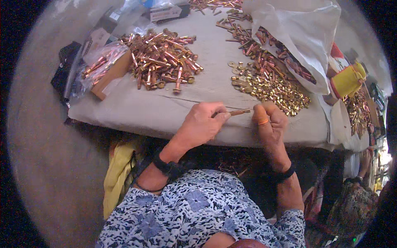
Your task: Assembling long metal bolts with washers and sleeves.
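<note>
Over the front of the padded table (136, 113), my left hand (202, 126) pinches a slim copper-coloured bolt (240, 112) between thumb and fingers, its free end pointing right. My right hand (271, 124) is just beyond that end, fingers curled and pressed together. A small orange band circles one finger. Whether it holds a small part cannot be made out. Close behind it lies a heap of small gold-coloured nuts (285, 97), with several flat washers (240, 78) at its left edge.
Bolts with washers fill a pile (161, 60) at the far left, beside a cardboard piece (111, 74) and clear plastic bags. Longer rods (264, 62) spill from a white sack (302, 29) at right. Past it stands a yellow container (348, 80).
</note>
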`<state>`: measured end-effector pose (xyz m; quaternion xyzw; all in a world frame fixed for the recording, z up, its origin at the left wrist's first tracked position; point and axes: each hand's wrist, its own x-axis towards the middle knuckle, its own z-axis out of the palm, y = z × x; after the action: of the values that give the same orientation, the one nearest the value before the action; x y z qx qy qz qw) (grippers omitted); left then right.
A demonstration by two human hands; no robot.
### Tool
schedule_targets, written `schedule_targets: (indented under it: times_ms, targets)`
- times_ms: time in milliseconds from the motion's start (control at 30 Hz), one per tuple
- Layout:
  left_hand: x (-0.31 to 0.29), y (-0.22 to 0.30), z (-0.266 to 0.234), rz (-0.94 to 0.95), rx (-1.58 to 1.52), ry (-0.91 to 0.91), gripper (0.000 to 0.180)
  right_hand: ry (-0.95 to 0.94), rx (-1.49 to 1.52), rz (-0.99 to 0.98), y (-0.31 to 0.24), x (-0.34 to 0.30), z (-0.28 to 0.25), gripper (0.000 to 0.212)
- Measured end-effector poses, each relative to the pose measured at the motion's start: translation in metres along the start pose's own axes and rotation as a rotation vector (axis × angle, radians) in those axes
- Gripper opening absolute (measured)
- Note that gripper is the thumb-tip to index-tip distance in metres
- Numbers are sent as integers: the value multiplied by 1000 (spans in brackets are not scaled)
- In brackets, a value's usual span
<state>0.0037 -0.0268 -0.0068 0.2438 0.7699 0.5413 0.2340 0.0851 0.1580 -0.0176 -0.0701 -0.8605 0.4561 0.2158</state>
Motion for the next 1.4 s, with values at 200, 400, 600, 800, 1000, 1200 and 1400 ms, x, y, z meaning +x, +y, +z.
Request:
schedule_targets:
  times_ms: [200,400,600,800,1000,1200,1400]
  targets:
    - [1,-2,0,21,67,-22,16,22,-52,-309,3,2,7,12]
    - [-4,12,-1,-79,-65,-48,18,176,105,-325,-9,5,12,21]
    - [-5,8,-1,-107,-87,-151,15,16,-89,-315,-9,6,3,26]
    - [12,22,-50,6,-58,444,22,71,-81,-282,-4,6,5,29]
    - [25,28,-120,172,150,886,35,17,-156,-476,-3,12,8,25]
    - [34,43,-103,193,446,535,29,14,-264,-589,6,12,9,22]
    - [106,81,-80,428,679,357,28,11,-286,-648,10,8,5,19]
